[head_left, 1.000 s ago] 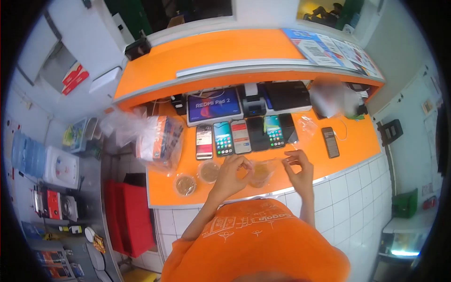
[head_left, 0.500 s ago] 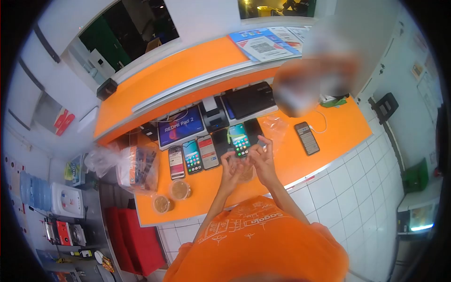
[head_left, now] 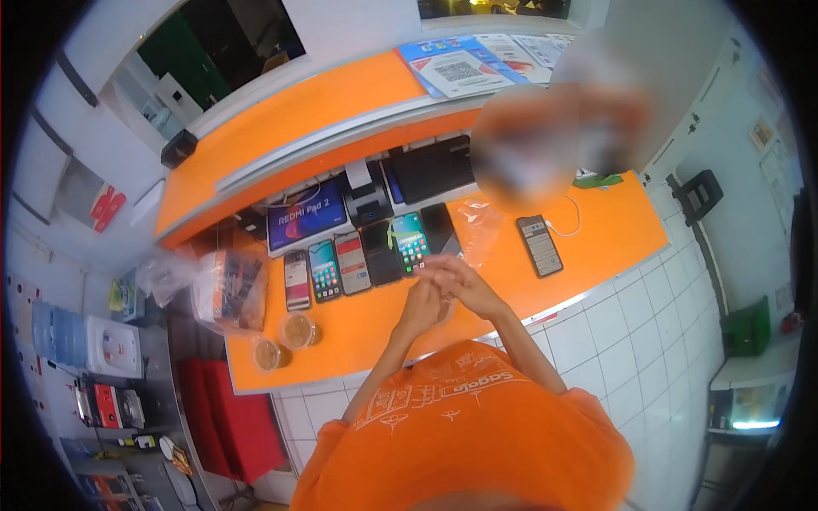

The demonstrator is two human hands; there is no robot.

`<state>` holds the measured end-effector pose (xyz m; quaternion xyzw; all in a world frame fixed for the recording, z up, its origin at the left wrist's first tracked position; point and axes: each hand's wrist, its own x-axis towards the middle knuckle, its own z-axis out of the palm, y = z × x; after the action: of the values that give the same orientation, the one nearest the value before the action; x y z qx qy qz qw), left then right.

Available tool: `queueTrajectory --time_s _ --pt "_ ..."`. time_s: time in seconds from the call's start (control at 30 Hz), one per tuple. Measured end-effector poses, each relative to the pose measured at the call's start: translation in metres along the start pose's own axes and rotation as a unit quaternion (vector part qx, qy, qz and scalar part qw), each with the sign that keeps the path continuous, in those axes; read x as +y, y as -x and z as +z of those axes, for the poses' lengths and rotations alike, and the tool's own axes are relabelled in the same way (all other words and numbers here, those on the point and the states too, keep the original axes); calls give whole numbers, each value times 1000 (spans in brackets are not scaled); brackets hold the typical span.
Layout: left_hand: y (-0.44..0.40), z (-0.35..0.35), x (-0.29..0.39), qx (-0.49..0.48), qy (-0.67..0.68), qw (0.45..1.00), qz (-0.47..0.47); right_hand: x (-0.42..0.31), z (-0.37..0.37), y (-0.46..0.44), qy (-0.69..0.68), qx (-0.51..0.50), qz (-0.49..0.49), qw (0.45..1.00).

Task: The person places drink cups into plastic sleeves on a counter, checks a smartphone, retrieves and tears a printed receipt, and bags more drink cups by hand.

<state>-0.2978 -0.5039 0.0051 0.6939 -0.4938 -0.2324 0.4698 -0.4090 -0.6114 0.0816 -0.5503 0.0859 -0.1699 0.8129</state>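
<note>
Over the front of the orange counter (head_left: 503,298), my left hand (head_left: 421,308) and my right hand (head_left: 467,285) meet around a clear cup, mostly hidden beneath them. The fingers of both hands are bent together at its top; what they pinch is too small to make out. Two lidded cups of brown contents, one nearer (head_left: 269,353) and one farther (head_left: 299,330), stand to the left. Just beyond my hands lies a row of several phones, among them a lit phone (head_left: 410,243) with a green strip and another lit phone (head_left: 325,270).
A plastic bag with boxes (head_left: 228,291) sits at the counter's left end. Behind the phones are a tablet box (head_left: 305,215) and a small printer (head_left: 367,204). A phone (head_left: 540,247) with a white cable (head_left: 579,223) and a clear plastic wrapper (head_left: 479,230) lie to the right.
The view has turned and shifted, so the counter appears tilted. My hands, apart a second ago on either side of the clear cup, have come together over it.
</note>
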Motion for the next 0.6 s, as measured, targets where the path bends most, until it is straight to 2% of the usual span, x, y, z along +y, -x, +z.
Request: queueTrajectory --time_s 0.03,0.07,0.1,0.13,0.17,0.2,0.27,0.3,0.37,0.4,0.5,0.6 --pt "1 -6 29 39 101 992 -68 -2 5 1 -31 35 -25 999" --pt "0 -10 46 78 199 968 -133 1 4 0 14 70 -36 997" --pt "-2 -10 47 100 166 979 -61 8 2 0 58 105 -47 992" --pt "-5 -9 33 90 178 979 -38 14 2 1 100 140 -55 984" --pt "-10 -5 12 81 191 978 -19 19 0 -1 -11 114 -28 993" --pt "-10 -2 -3 72 205 976 -4 23 0 -2 -51 125 -13 991" --pt "-8 -17 13 22 198 979 -45 34 0 -3 -130 150 20 980" --pt "-8 -18 12 36 270 958 -94 38 0 -2 -179 167 13 969" --pt "-12 -19 11 66 405 895 -174 42 0 5 -131 153 -3 979" --pt "-13 -20 4 47 373 913 -160 40 -3 6 -105 145 -18 984" --pt "-13 -30 -6 -12 295 946 -134 30 -12 14 87 19 -75 993" --pt "-11 -39 24 -61 270 949 -153 10 -14 16 297 -18 -104 949"
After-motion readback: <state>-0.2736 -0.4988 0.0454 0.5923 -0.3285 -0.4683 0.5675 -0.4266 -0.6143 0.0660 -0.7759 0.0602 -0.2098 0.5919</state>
